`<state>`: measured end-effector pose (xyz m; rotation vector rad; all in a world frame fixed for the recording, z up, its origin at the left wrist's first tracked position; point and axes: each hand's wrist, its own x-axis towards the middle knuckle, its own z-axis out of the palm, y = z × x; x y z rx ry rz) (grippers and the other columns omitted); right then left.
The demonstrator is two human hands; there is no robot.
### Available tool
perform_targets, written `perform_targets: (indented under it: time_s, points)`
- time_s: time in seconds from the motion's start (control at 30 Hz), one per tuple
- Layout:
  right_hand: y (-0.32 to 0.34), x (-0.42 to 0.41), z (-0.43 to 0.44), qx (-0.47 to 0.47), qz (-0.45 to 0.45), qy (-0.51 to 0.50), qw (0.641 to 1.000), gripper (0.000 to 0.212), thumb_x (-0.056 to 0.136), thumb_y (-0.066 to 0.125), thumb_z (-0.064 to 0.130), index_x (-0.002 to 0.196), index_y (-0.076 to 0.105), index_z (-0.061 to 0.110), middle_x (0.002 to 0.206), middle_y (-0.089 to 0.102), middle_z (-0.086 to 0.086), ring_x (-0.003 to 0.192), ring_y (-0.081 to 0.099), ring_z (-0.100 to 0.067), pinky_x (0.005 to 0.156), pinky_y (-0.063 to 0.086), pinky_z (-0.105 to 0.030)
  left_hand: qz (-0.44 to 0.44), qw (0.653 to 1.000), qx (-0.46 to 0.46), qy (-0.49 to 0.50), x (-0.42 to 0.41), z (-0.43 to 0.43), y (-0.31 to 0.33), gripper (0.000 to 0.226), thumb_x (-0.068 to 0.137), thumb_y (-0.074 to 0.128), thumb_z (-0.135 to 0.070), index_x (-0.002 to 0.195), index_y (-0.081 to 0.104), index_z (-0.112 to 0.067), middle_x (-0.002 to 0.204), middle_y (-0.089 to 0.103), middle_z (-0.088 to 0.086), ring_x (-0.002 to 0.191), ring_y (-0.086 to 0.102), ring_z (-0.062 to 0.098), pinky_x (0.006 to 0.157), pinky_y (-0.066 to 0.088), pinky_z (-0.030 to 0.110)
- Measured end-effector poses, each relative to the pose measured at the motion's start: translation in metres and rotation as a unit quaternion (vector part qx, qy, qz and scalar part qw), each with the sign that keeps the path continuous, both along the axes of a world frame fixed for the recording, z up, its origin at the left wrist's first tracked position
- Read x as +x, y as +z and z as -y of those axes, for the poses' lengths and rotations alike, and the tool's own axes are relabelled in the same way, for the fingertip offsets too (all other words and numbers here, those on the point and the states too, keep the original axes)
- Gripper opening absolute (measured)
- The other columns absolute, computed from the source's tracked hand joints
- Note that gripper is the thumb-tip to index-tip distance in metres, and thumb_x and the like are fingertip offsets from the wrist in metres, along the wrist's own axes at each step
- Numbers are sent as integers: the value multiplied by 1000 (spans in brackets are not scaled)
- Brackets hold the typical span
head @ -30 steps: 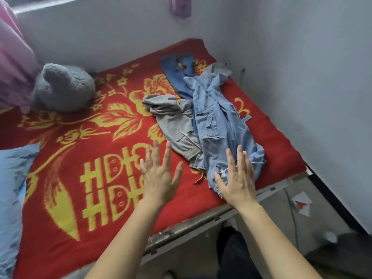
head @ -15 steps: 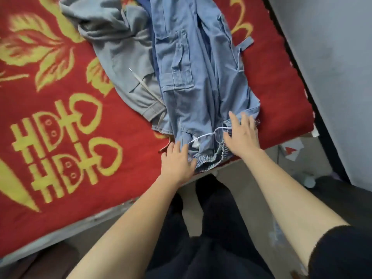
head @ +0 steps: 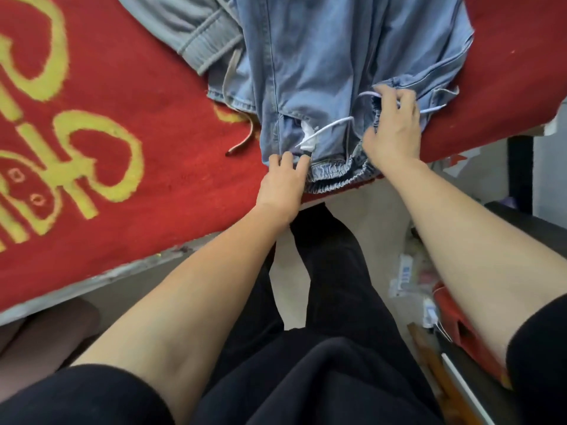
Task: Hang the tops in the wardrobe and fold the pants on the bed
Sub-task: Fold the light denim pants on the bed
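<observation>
denim pants (head: 322,56) lie flat on the red blanket (head: 138,96). their long axis runs away from the person. the legs go out of frame at the top. the elastic waistband (head: 337,174) points at the person and sits right at the near bed edge (head: 122,268), slightly over it.

left hand (head: 283,179): at the pants' left waist corner, fingers close together and curled onto the waistband. the thumb is hidden, so i cannot tell whether it pinches from beneath.

right hand (head: 394,130): on the pants' right waist, fingers bent and spread a little, gripping bunched elastic. the white drawstring (head: 331,125) runs across the waist opening and passes under these fingers.

a white label (head: 308,138) shows inside the waist of the pants, with no print legible. left of the pants the blanket carries large yellow character-like strokes (head: 92,154), cut off by the frame, so they cannot be read in full.

grey pants (head: 199,29) lie touching the denim pants' left side and are partly under them. their tan cord (head: 242,142) trails toward the bed edge.

there is open blanket left of the denim pants and a narrower red strip to their right. below the waistband the bed drops to floor. the person's dark-clothed legs (head: 331,271) are there, with blurred clutter (head: 411,277) to the right.
</observation>
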<state>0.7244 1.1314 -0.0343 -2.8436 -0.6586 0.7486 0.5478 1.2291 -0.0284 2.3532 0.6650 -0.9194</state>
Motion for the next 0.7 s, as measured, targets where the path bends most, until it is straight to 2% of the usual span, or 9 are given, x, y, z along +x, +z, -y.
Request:
perform_targets:
  time_s: [0.1,0.17,0.27,0.43,0.53,0.63,0.7]
  points:
    - [18,-1,-11,3,-2,-100,995,65,84,49,1,144,41,25,140,44,-10,127,46,-32,105,37,-38,17,999,-34,23,-1,-21,12,62,76,56,6,133,35,-10,127,40,15,118,36,35,83,44,38]
    - [35,-5,-18,16,-6,-164,986,59,85,49,4,140,48,26,138,48,-10,124,49,-31,104,36,-33,27,999,-22,24,-8,-38,26,52,79,56,-5,127,36,-8,125,42,15,116,37,35,89,45,42]
    - [63,-27,-26,0,-35,-172,985,48,91,47,10,135,54,29,134,48,-14,118,53,-33,99,38,-31,39,998,46,15,-32,-66,52,43,82,58,-18,119,38,-8,121,46,15,113,41,34,80,43,41]
    - [125,-83,-40,38,-43,-177,982,38,98,48,23,135,55,24,129,51,-19,117,53,-38,95,41,-37,48,983,172,-35,-94,-111,110,52,75,67,-23,117,38,-14,114,47,12,107,44,33,71,39,39]
    - [175,-106,-53,99,-26,-223,969,36,98,46,23,133,53,22,129,53,-16,119,52,-34,94,38,-35,110,969,219,-1,-118,-140,152,36,83,60,-26,111,43,-12,108,54,13,100,48,36,65,35,39]
    - [225,-119,-57,135,-17,-256,957,40,97,42,21,136,47,18,135,53,-15,124,49,-33,98,37,-36,153,959,237,40,-131,-161,201,39,90,55,-30,123,48,-11,109,58,12,102,51,37,66,41,42]
    - [261,-125,-56,144,2,-239,960,39,96,41,20,134,45,17,133,54,-17,121,51,-37,97,38,-40,185,947,255,59,-141,-171,235,35,92,52,-26,124,49,-13,109,60,12,102,54,38,67,41,42]
